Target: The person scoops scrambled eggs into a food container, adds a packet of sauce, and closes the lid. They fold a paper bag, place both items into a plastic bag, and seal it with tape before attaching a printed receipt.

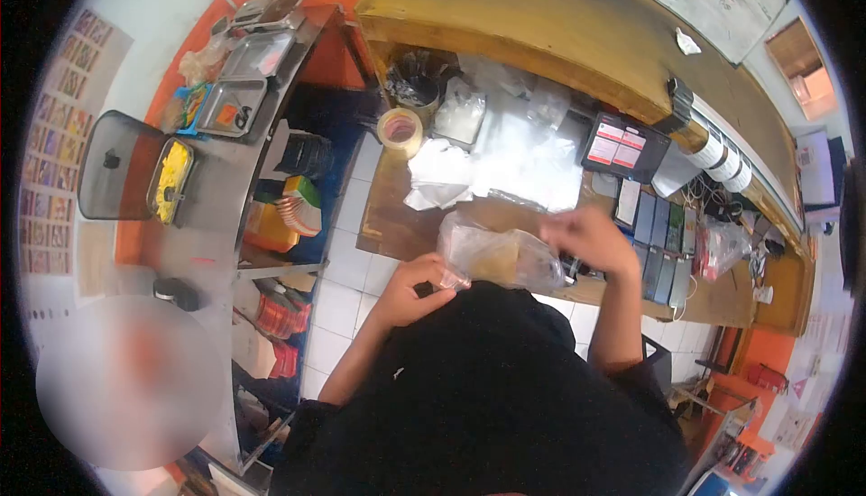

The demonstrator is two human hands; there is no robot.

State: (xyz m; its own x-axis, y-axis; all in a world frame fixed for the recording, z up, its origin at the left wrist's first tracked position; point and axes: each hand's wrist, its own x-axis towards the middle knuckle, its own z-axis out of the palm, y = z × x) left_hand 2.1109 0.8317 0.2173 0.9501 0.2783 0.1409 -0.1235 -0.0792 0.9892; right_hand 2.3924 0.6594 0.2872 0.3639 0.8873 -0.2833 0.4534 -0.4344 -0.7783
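Note:
A clear plastic bag (502,257) with something tan inside lies at the near edge of the wooden desk, just in front of my body. My left hand (417,290) is at the bag's left end, thumb and forefinger pinched on a small clear, shiny piece of plastic. Over the bag's right end is my right hand (586,236), its fingers blurred and drawn together; whether they hold anything is hidden. Beyond the bag lie crumpled white paper (438,174) and white plastic sheets (528,158). A roll of tape (400,128) stands to their left.
Rows of phones (663,224) and a dark tablet-like device (624,146) are on the desk's right side, near cables. Above runs a raised wooden shelf (541,36). At left, a metal table (212,198) bears trays and a yellow-filled container (171,180). A blurred person is at lower left.

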